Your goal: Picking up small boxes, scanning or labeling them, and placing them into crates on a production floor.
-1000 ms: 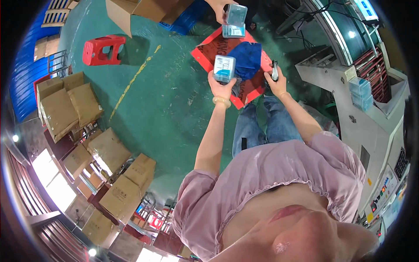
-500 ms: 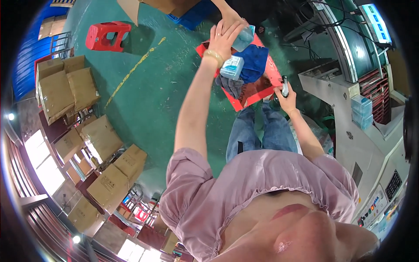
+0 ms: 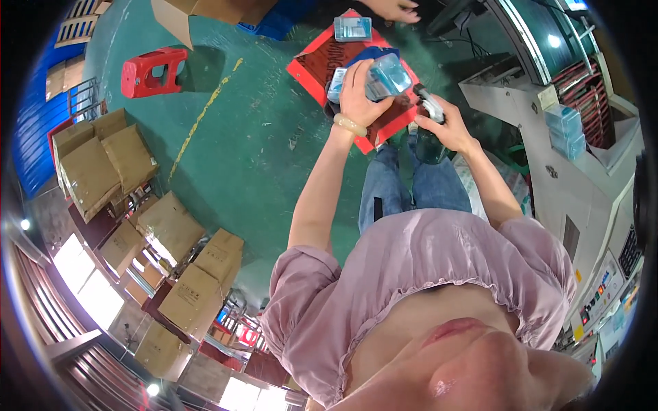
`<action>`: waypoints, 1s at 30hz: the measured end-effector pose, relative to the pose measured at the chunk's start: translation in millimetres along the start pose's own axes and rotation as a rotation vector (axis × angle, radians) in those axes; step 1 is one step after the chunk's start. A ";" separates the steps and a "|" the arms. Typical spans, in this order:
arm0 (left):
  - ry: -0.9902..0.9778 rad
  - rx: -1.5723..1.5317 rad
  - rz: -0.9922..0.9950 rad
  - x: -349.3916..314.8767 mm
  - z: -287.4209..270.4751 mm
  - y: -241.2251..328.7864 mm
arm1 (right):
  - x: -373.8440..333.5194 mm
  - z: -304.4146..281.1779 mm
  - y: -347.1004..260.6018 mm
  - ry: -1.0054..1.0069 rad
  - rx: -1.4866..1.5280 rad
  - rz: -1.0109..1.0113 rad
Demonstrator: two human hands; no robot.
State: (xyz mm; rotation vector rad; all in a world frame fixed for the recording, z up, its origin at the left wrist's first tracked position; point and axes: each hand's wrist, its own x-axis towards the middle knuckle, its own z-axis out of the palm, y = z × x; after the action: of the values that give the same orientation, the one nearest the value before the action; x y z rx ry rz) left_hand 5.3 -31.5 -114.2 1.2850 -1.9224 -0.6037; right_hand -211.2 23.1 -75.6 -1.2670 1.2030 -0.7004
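My left hand (image 3: 360, 103) is closed on a clear, bluish plastic box (image 3: 389, 74), tilted above a red-rimmed stand (image 3: 307, 71). My right hand (image 3: 447, 127) grips a spray bottle (image 3: 431, 148) with a pale and black trigger head and a dark see-through body, just right of that box. Another clear box (image 3: 336, 85) with a white label shows partly behind my left fingers. At the stand's far corner lies a third labelled box (image 3: 353, 29). A dark blue cloth (image 3: 373, 52) is bunched on the stand, mostly hidden behind the held box.
Another person's hand (image 3: 393, 8) is at the top edge. To the right stands a pale machine (image 3: 548, 171) with clear boxes (image 3: 566, 130) stacked on it. A red stool (image 3: 153, 72) lies on the green floor at left, beyond several cardboard cartons (image 3: 90, 171).
My left hand has come nearer with a clear box, apart from the other person's hand, which has drawn back right. The spray bottle has moved up beside the box. A labelled box now lies at the far corner.
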 end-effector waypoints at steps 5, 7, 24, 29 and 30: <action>0.051 0.010 -0.020 -26.6 2.1 3.0 | 3.4 19.5 9.2 -0.047 0.066 0.091; 0.068 0.037 0.005 -30.9 0.0 2.5 | 1.7 25.0 12.4 -0.056 0.012 0.076; 0.135 0.204 -0.382 -123.4 -19.2 -30.5 | 24.5 24.7 126.1 0.542 -0.133 -0.101; 0.088 0.078 -0.616 -172.8 -8.5 -32.6 | 9.7 46.1 156.2 0.765 -0.368 -0.144; 0.098 0.104 -0.635 -187.7 -17.9 -36.4 | 10.2 66.6 153.4 0.872 -0.328 -0.089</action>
State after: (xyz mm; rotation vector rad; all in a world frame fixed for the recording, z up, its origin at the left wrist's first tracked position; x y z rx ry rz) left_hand 83.5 127.5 -188.2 1.9717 -1.4638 -0.7350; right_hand -177.9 70.6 -232.8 -1.3194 2.0371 -1.2253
